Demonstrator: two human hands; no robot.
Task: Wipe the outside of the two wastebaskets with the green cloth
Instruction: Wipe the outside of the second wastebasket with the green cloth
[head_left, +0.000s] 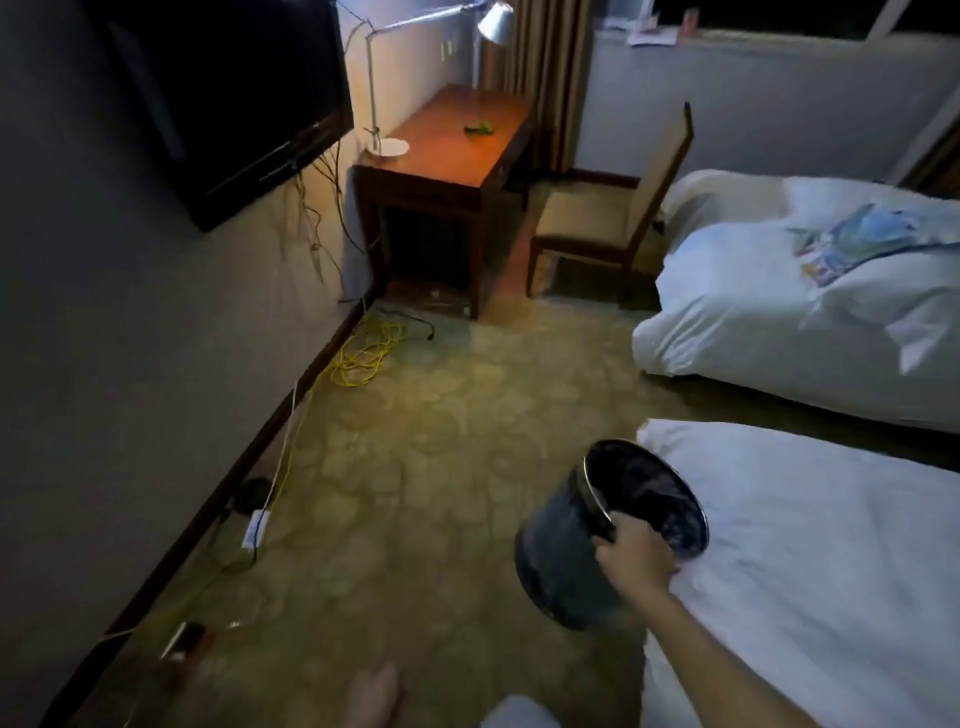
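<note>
Round dark wastebasket (561, 566), smooth-walled with a thin shiny rim, tilted with its mouth up; inside only darkness and pale streaks, contents unclear; right grip (634, 551) curled tight over its near rim; white-sheeted bed (805, 545) just right of it; crumpled green cloth (480, 127) well beyond it, lying on the glossy wooden worktop (447, 150).

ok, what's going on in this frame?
A person's right hand grips a black wastebasket by its rim, tilted, beside the near bed. The green cloth lies far off on the wooden desk, untouched. No wiping yet; the second wastebasket and the left hand are not in view.
</note>
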